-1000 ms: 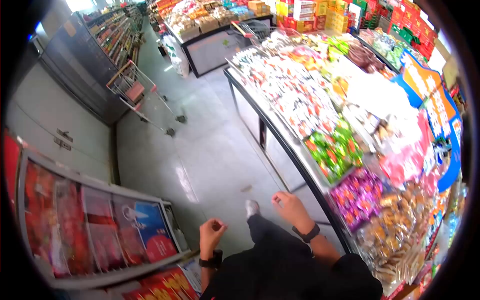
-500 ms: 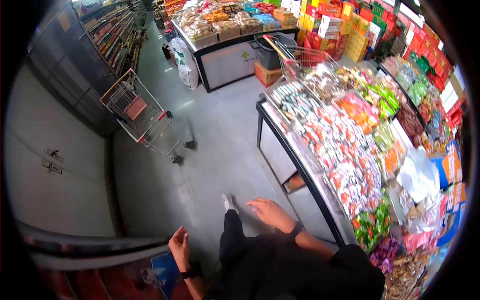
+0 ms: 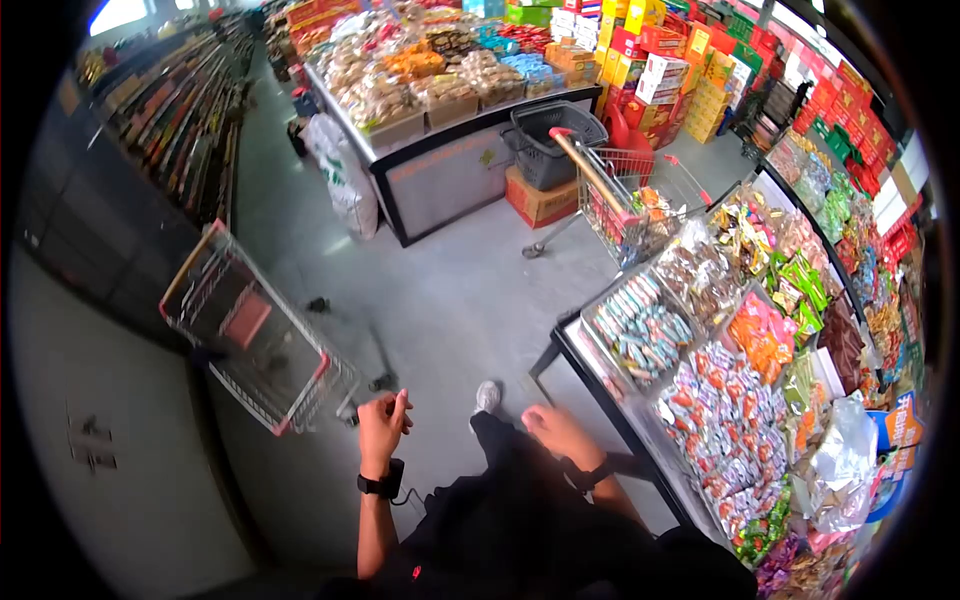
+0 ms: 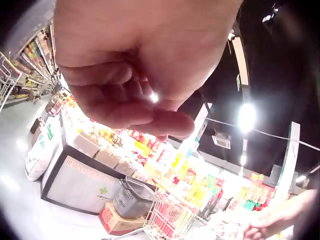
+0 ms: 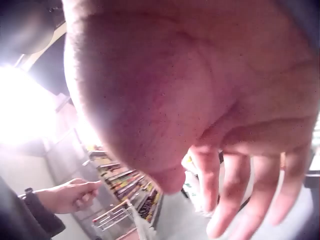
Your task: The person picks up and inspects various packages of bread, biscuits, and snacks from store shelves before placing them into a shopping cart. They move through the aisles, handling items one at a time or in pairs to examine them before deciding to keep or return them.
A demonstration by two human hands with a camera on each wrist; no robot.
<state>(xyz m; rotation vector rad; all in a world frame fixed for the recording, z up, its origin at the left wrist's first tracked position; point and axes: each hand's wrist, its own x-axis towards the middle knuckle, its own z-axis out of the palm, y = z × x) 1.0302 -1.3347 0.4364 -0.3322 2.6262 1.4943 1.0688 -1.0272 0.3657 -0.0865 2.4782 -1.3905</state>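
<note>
While the head view blurs the right grip [image 3: 558, 432], the right wrist view shows its fingers [image 5: 235, 180] loosely extended, empty. The left grip [image 3: 383, 427] (lightly curled, empty) is near a cart [image 3: 248, 320]; beside the right runs the snack-covered surface [image 3: 628, 432], another cart [image 3: 612, 205] standing beyond.

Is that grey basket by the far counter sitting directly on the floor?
No, the basket stands on a cardboard box.
</note>
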